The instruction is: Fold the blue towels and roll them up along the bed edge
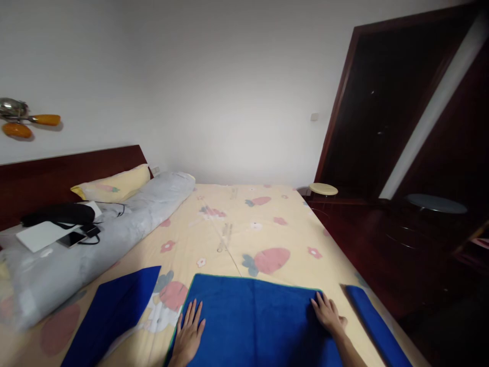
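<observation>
A blue cloth [248, 321] with a thin green edge lies spread flat on the bed in front of me. A crease runs down its middle. My left hand [188, 334] rests on its left side, palm down, with the fingers stretched out. At the far right corner, my right hand [327, 312] touches the cloth with its fingers extended. Another blue cloth [114, 311] lies to the left, darker and partly cut off by the lower edge of the view. On the right, near the bed's edge, sits a narrow folded blue cloth [376, 323].
The bed sheet [229, 229] is pale yellow with printed carrots and flowers. A long grey bundle [126, 239] lies along the headboard [69, 171], carrying a black pouch [61, 214], a white flat item [42, 235] and a phone [72, 239]. Two stools [323, 189] stand beyond the bed's right edge.
</observation>
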Demonstrator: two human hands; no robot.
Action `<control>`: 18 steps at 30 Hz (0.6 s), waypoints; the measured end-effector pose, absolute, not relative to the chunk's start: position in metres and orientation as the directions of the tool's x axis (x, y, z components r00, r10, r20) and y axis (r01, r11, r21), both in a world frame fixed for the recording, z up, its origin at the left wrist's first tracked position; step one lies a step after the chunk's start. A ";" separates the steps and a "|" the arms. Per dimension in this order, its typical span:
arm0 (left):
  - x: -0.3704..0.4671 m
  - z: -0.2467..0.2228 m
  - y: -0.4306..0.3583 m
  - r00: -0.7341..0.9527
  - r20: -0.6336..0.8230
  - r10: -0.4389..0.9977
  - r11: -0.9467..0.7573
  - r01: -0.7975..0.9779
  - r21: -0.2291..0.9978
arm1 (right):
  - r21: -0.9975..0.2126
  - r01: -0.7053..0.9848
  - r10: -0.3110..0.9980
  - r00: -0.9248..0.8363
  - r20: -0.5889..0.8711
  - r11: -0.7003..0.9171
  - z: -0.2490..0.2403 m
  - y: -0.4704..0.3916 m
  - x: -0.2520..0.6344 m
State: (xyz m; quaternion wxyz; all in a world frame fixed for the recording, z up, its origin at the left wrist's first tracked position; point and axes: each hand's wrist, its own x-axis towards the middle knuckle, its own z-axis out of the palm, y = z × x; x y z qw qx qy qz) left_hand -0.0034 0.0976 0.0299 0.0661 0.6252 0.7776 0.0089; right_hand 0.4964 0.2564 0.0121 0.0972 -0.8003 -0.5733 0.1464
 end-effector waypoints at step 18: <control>0.160 -0.023 0.077 0.204 0.301 0.931 -0.249 0.961 0.119 | -0.355 0.835 0.908 -0.387 0.163 0.420 -0.030 0.095 0.306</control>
